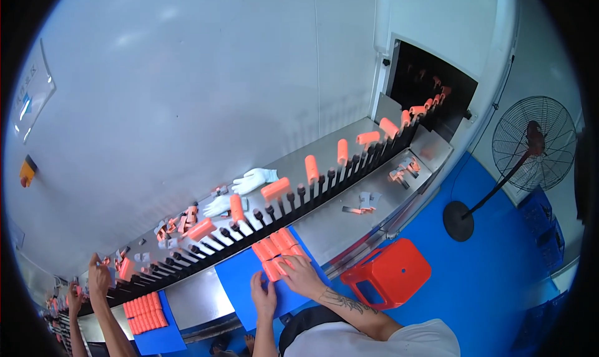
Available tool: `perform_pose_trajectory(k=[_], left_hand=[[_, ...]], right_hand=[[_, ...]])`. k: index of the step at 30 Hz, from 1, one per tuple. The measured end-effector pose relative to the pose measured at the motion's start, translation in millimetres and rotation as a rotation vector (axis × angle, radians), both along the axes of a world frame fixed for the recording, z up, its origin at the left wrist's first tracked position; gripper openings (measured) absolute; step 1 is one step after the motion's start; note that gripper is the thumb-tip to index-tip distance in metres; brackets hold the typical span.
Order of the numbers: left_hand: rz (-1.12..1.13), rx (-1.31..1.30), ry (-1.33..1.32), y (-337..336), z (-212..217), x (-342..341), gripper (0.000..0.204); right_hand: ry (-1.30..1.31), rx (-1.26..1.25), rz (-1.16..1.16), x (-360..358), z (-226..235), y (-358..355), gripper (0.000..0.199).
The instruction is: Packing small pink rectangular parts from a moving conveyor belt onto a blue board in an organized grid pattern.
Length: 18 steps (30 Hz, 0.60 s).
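On a blue sheet [234, 279] at the bench edge lies a block of short orange half-tube parts [274, 241], set side by side in rows. My right hand [301, 276] reaches over the near end of the block, its fingers closed on an orange half-tube part [271, 271]. Just left of it, my left hand [263, 296] is raised beside the sheet with thumb and fingers apart, and nothing shows in it. Beyond both hands runs a line of black pegs [290, 198], some carrying orange parts [276, 188].
White gloves [253, 180] and grey and orange scraps [187, 220] lie behind the pegs. Another person's hand [98, 279] works at left, near a second blue sheet [165, 338] with orange parts. A red stool [399, 273] and a standing fan [533, 141] are at right.
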State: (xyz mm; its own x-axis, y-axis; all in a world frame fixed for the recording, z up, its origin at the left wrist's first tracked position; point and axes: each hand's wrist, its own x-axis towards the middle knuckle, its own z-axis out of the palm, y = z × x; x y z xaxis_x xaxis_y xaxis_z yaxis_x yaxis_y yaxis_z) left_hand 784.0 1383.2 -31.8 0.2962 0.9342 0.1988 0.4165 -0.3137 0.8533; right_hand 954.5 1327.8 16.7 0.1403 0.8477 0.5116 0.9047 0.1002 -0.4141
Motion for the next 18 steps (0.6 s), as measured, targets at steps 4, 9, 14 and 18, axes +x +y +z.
perform_pose_trajectory(k=[4,9,14,18], left_hand=[[-0.027,0.041,-0.070,7.6,67.5,19.0,0.042],[-0.151,0.692,0.211,92.8,185.2,78.9,0.037],[-0.152,0.707,0.505,136.9,203.5,95.4,0.035],[0.040,0.685,0.301,130.1,202.1,60.3,0.034]], right_hand=[[0.328,0.247,-0.104,66.1,43.2,16.2,0.018],[-0.034,0.305,-0.053,134.3,150.2,80.4,0.046],[-0.279,0.089,0.189,154.4,151.5,123.6,0.038],[-0.086,-0.053,0.051,100.5,160.3,120.0,0.012]])
